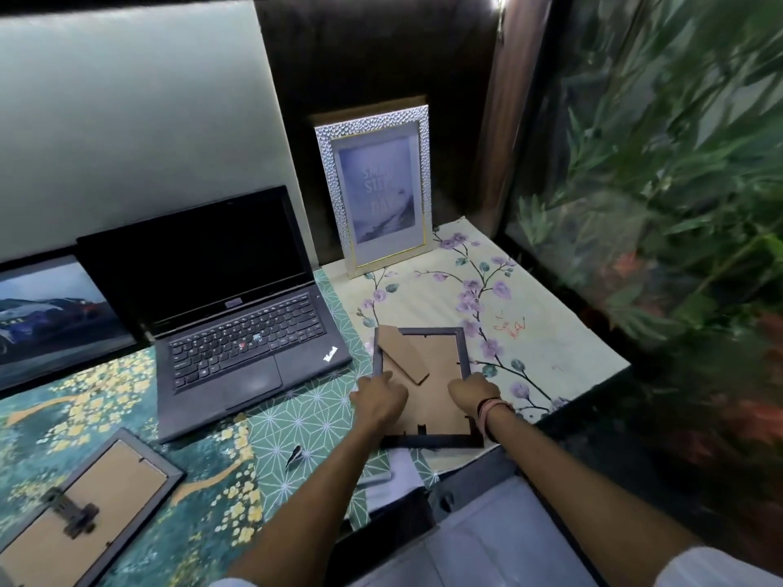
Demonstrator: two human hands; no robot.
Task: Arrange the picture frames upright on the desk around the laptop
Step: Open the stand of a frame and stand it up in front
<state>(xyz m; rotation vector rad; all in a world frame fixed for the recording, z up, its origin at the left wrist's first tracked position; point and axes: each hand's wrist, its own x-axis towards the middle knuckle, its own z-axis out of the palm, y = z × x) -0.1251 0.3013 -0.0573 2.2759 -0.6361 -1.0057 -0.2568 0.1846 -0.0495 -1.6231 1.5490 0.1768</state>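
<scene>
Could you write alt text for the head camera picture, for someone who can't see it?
Both hands, left hand and right hand, press on the cardboard back of a dark picture frame lying face down on a desk, right of an open laptop. A silver frame stands upright behind it, a car picture stands left of the laptop, and another frame lies face down at front left.

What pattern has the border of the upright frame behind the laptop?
Silver, with a hammered, dimpled texture and a thin gold edge on the upright frame; the head view shows it.

Desk (572,353): laptop (237,324), silver frame (377,188) upright, two dark frames (423,383) (84,514) face-down.
</scene>
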